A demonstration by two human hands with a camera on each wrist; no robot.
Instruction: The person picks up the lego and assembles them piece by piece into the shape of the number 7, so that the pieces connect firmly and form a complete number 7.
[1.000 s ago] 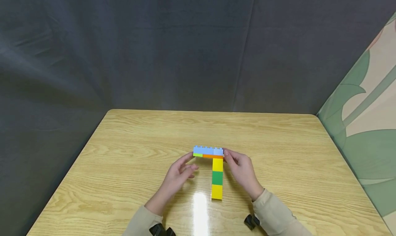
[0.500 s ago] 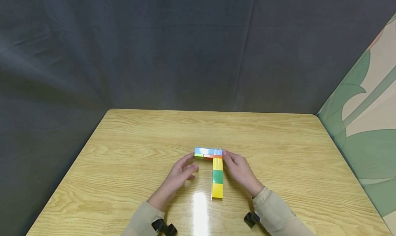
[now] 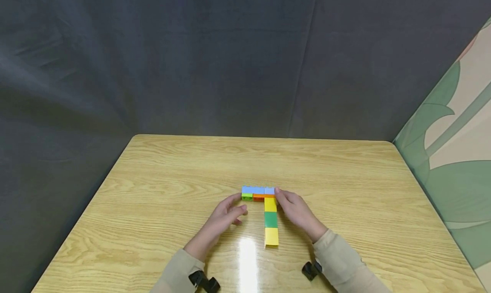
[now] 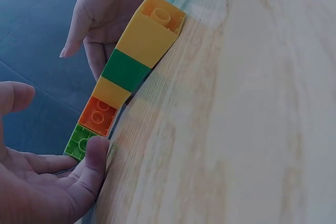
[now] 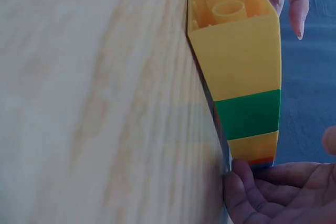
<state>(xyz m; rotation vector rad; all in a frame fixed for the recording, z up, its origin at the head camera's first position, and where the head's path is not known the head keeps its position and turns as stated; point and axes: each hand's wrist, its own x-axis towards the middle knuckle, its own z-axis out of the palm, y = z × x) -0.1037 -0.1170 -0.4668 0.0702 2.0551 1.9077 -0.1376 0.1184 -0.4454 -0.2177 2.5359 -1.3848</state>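
Building bricks joined in an upside-down L [image 3: 270, 219] lie on the table. Its stem has a green brick [image 5: 248, 114] between a larger yellow brick [image 5: 239, 59] and a smaller one. Across the far end run an orange brick [image 4: 98, 115], a lime green brick [image 4: 79, 142] and light blue bricks [image 3: 253, 190]. My left hand [image 3: 221, 216] touches the crossbar's left end with its fingertips, its thumb apart. My right hand [image 3: 297, 210] has its fingertips at the right end near the corner; in the right wrist view its thumb [image 5: 329, 140] stands clear of the bricks.
The wooden table [image 3: 172, 169] reaches out on all sides of the bricks. A dark curtain [image 3: 230, 62] hangs behind it and a leaf-patterned surface [image 3: 456, 190] borders the right. Black wrist mounts [image 3: 205, 281] sit at both cuffs.
The joined bricks have tipped back flatter: the blue bricks' studs show less and hollow undersides of the lime and orange bricks now show. Both hands have stayed at the crossbar's ends.
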